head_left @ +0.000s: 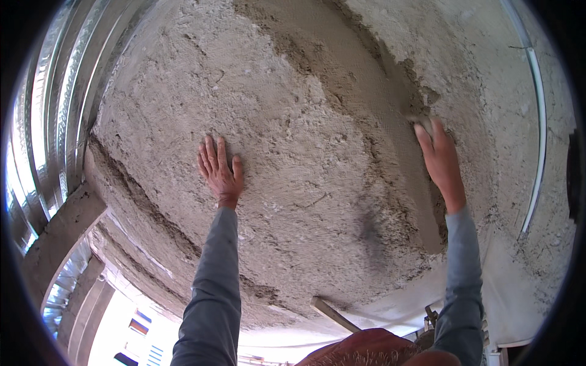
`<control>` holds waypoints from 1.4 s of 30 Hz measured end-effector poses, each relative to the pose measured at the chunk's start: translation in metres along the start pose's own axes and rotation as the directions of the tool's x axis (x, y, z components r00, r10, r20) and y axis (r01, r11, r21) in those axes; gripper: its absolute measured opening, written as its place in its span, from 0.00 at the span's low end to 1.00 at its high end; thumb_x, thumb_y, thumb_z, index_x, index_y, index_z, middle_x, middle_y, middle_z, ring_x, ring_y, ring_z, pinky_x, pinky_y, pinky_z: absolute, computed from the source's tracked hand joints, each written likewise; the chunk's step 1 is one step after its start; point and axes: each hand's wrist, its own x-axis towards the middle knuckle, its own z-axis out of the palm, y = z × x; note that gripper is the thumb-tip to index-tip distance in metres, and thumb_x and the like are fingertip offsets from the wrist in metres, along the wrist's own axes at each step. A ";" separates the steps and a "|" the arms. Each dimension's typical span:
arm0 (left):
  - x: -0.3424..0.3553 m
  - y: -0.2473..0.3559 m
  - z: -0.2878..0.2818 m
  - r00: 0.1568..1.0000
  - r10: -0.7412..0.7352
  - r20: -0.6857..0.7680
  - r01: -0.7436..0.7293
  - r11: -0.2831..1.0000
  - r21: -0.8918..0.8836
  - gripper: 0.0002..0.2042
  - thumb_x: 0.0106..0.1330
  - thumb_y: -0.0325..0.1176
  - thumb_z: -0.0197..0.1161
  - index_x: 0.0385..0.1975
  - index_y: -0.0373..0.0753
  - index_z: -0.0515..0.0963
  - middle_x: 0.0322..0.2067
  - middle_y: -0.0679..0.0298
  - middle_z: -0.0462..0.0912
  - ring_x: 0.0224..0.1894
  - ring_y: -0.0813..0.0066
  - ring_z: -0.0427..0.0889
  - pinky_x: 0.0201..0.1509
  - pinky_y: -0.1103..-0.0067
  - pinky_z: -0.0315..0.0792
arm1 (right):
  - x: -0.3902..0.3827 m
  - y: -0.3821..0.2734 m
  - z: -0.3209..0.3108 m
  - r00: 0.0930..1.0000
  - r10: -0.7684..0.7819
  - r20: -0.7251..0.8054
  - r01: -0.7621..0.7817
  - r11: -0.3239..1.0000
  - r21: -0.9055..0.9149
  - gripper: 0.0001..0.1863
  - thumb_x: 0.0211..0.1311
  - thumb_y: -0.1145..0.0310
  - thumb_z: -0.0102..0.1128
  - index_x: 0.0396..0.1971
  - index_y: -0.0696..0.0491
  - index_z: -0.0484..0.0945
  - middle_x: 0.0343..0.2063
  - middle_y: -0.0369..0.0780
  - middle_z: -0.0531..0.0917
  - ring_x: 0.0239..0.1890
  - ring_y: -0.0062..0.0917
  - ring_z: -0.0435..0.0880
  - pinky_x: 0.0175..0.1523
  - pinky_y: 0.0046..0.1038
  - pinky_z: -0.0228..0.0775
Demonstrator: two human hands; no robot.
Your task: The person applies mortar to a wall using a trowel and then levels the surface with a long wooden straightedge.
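My left hand (221, 171) lies flat with its fingers stretched on a rough, grey-brown plastered wall (268, 122). Higher and to the right, my right hand (442, 161) is at a long band of smooth, darker wet mortar (400, 131) running down the wall. Its fingers are bent, and their tips are blurred against the band. They seem to grip something mortar-coloured, which blends into the surface and has no clear outline. Ragged, crumbly edges flank the upper part of the band. Both forearms are in grey-blue sleeves.
A pale pipe (538, 122) runs down the wall at the right. Corrugated metal sheeting (67, 116) and a beam (64, 229) border the left side. A wooden bar (334, 314) juts out below the wall. Bright daylight and a building show at the lower left.
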 end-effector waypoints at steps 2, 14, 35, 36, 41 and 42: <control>0.001 -0.002 0.000 1.000 0.003 -0.012 -0.003 1.000 -0.028 0.30 0.77 0.54 0.46 0.75 0.48 0.63 0.77 0.55 0.56 0.80 0.50 0.49 0.81 0.55 0.40 | 0.042 -0.041 0.009 0.979 -0.205 -0.020 0.206 0.978 0.024 0.29 0.79 0.45 0.45 0.58 0.57 0.72 0.40 0.53 0.84 0.41 0.40 0.87 0.46 0.41 0.76; 0.005 -0.001 -0.003 1.000 -0.021 0.008 0.022 0.997 -0.076 0.30 0.75 0.54 0.49 0.75 0.51 0.64 0.77 0.57 0.56 0.80 0.50 0.48 0.82 0.55 0.38 | 0.130 -0.104 0.026 0.884 -0.441 -0.157 0.318 0.811 -0.491 0.25 0.80 0.48 0.46 0.55 0.58 0.72 0.26 0.48 0.84 0.26 0.42 0.85 0.27 0.42 0.78; 0.007 0.000 -0.011 0.999 -0.043 0.005 0.043 0.994 -0.104 0.30 0.72 0.46 0.55 0.75 0.51 0.64 0.77 0.58 0.57 0.80 0.52 0.50 0.82 0.55 0.40 | 0.230 -0.215 0.022 0.921 -0.365 -0.138 0.286 0.871 -0.399 0.29 0.78 0.46 0.43 0.63 0.55 0.71 0.49 0.56 0.85 0.55 0.53 0.83 0.59 0.52 0.74; 0.009 -0.001 -0.012 0.999 -0.052 -0.004 0.051 0.993 -0.107 0.30 0.72 0.46 0.55 0.75 0.51 0.64 0.77 0.58 0.57 0.80 0.52 0.50 0.82 0.55 0.40 | 0.234 -0.219 0.021 0.924 -0.365 -0.116 0.297 0.875 -0.383 0.32 0.78 0.44 0.41 0.65 0.55 0.69 0.54 0.55 0.82 0.59 0.52 0.80 0.62 0.52 0.71; 0.005 -0.002 -0.010 0.998 -0.057 0.009 0.058 0.991 -0.119 0.31 0.71 0.46 0.58 0.74 0.51 0.64 0.77 0.58 0.57 0.80 0.53 0.50 0.82 0.55 0.41 | 0.262 -0.237 0.015 0.952 -0.306 0.029 0.294 0.880 -0.373 0.37 0.77 0.41 0.41 0.72 0.55 0.63 0.61 0.55 0.78 0.65 0.50 0.75 0.68 0.49 0.68; 0.002 0.000 -0.003 0.998 -0.067 0.013 0.069 0.989 -0.132 0.31 0.71 0.46 0.58 0.74 0.51 0.64 0.77 0.58 0.57 0.80 0.53 0.50 0.82 0.55 0.41 | 0.268 -0.232 0.020 0.955 -0.294 -0.036 0.257 0.884 -0.391 0.38 0.76 0.41 0.42 0.72 0.55 0.63 0.60 0.54 0.79 0.65 0.50 0.76 0.67 0.50 0.68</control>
